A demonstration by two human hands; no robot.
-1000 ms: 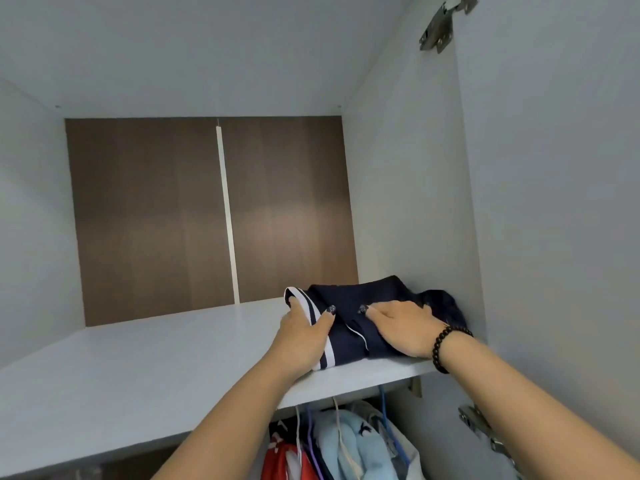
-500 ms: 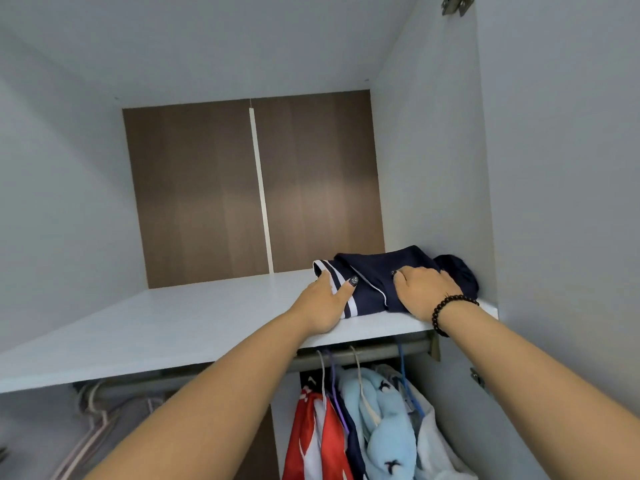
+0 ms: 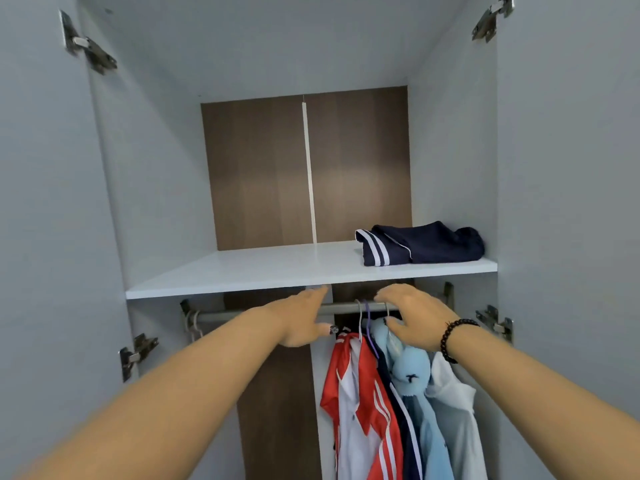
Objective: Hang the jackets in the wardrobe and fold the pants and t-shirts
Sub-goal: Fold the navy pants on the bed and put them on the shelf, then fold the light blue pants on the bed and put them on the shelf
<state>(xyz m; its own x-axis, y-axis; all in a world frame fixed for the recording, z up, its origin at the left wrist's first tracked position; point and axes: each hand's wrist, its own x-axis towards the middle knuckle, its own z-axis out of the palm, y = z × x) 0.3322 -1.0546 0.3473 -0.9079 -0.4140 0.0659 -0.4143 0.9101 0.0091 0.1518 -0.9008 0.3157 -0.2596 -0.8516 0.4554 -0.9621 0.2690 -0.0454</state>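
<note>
Head view, done: folded navy pants [image 3: 420,244] lie on the shelf [image 3: 242,271], at its right end against the side wall; jackets [image 3: 391,393] hang on the rail [image 3: 242,312] below.
Left: probably more garments, none in view.
Hands: left hand [image 3: 303,318] and right hand [image 3: 412,317] both relaxed, holding nothing, in front of the rail.
Room: shelf bare leftward; rail free left of the jackets.
</note>
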